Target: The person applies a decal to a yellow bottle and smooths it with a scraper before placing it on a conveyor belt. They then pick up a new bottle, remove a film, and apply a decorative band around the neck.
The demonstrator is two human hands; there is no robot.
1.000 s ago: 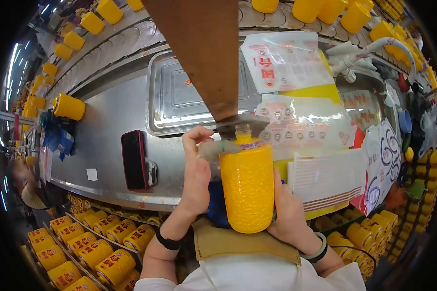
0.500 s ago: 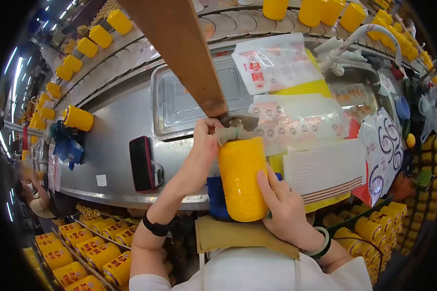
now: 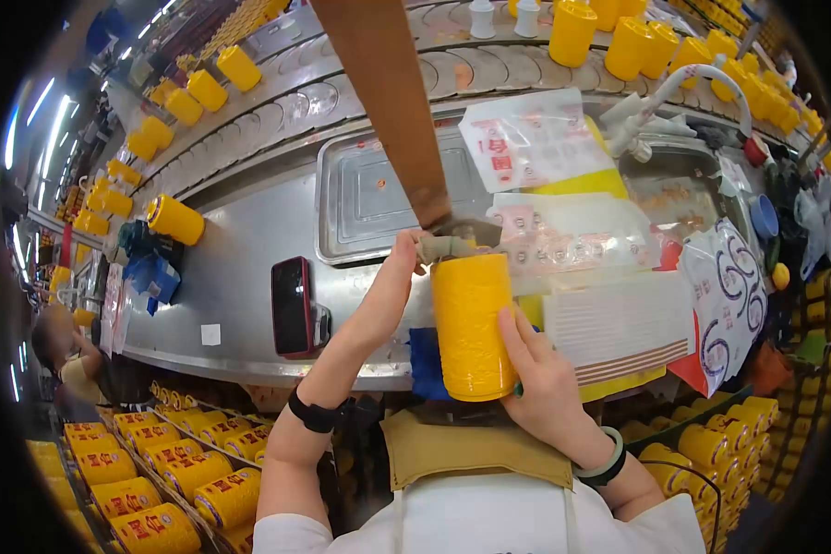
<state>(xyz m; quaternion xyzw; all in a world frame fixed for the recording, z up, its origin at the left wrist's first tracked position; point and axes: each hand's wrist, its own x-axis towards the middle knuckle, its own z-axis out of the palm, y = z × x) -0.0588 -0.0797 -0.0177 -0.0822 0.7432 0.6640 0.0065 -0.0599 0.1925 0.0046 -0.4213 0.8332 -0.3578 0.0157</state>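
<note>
A yellow embossed bottle (image 3: pixel 474 332) is held tilted in front of me, its top pointing away toward the counter. My right hand (image 3: pixel 543 383) grips its lower right side, thumb and fingers against the wall. At the bottle's top, my left hand (image 3: pixel 412 257) is closed on a greyish cloth strip (image 3: pixel 448 246) that lies across the neck. A long wooden bar (image 3: pixel 388 111) comes down from above and ends in a metal plate (image 3: pixel 471 229) right by the neck. The neck itself is largely hidden by the cloth and the plate.
A metal tray (image 3: pixel 346 198) and a phone (image 3: pixel 292 305) lie on the steel counter (image 3: pixel 235 277). Printed plastic sheets (image 3: pixel 572 235) and a white stack (image 3: pixel 619 319) are at right. Behind runs a conveyor (image 3: pixel 295 106) carrying yellow bottles. Crates of yellow bottles (image 3: pixel 157 452) flank me. A person (image 3: pixel 74 360) works at far left.
The view has shifted, so the counter things sit farther right. Bottles and white pieces on the conveyor have moved. Both hands keep their hold, and the neck is less exposed.
</note>
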